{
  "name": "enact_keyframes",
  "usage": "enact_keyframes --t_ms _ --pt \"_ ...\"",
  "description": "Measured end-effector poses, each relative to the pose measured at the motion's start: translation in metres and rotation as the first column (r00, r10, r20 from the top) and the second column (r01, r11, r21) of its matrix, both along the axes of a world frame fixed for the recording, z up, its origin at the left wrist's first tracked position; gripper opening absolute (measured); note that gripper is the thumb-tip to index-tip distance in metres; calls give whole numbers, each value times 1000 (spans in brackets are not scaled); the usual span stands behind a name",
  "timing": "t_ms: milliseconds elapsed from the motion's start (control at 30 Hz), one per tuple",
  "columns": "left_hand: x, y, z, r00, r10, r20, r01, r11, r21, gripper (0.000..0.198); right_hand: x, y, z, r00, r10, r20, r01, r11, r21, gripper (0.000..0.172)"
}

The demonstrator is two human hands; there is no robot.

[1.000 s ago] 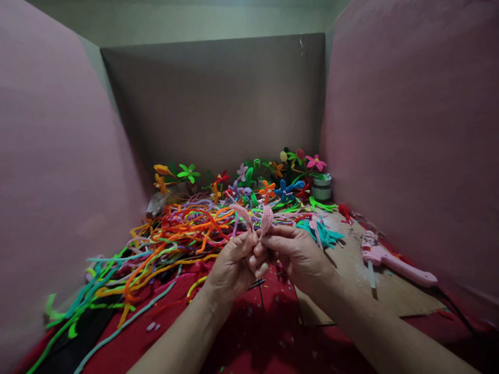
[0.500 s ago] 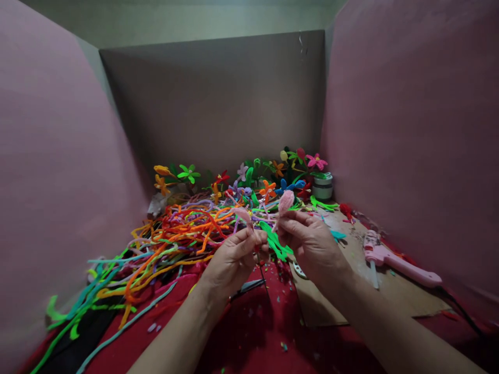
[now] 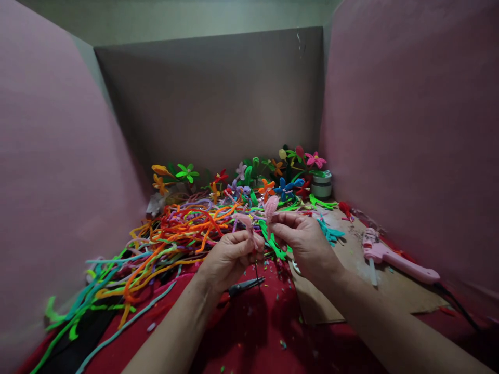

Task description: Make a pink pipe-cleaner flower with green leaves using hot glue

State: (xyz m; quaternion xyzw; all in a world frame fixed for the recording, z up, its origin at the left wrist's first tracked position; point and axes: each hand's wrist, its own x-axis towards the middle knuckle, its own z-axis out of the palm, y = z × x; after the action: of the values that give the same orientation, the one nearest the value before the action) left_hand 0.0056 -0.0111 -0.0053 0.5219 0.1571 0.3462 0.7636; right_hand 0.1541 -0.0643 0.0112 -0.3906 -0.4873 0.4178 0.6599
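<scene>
Two pink side walls (image 3: 413, 114) and a grey back panel (image 3: 218, 104) enclose the place of work. Below them is spread a red cloth (image 3: 249, 332). On its left side lies a heap of fuzzy stems (image 3: 183, 228) in many colours; on the right there is a brown board (image 3: 351, 246). In the middle, above the cloth, are the hands. The right hand (image 3: 307, 241) has its thumb and forefinger pinched together around the lower end of a pink petal (image 3: 271, 206), which points upward. The left hand (image 3: 230, 257), near to it, grasps a pink piece (image 3: 245, 222) between thumb and bent fingers, and a thin dark stem (image 3: 257, 274) hangs below this grip. A pink glue gun (image 3: 401, 264) rests on the board; its head carries dark marks, but whether they are letters I cannot tell.
</scene>
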Motion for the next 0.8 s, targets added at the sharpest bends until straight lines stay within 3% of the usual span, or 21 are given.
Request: enact_keyframes --t_ms 233,367,533,800 --pt "-2 3 -1 999 -38 0 38 999 -10 18 0 0 -2 996 -77 38 77 997 1 9" --pt "0 3 0 999 14 36 -13 1000 -21 13 -2 -2 -1 997 -71 23 71 997 -7 7" --pt "3 4 -2 997 36 73 -38 999 25 15 -5 -1 -4 993 -9 -114 1 998 -64 8" --pt "2 6 -8 999 48 11 -48 998 -31 16 -14 -8 2 975 83 -204 -111 985 -130 7"
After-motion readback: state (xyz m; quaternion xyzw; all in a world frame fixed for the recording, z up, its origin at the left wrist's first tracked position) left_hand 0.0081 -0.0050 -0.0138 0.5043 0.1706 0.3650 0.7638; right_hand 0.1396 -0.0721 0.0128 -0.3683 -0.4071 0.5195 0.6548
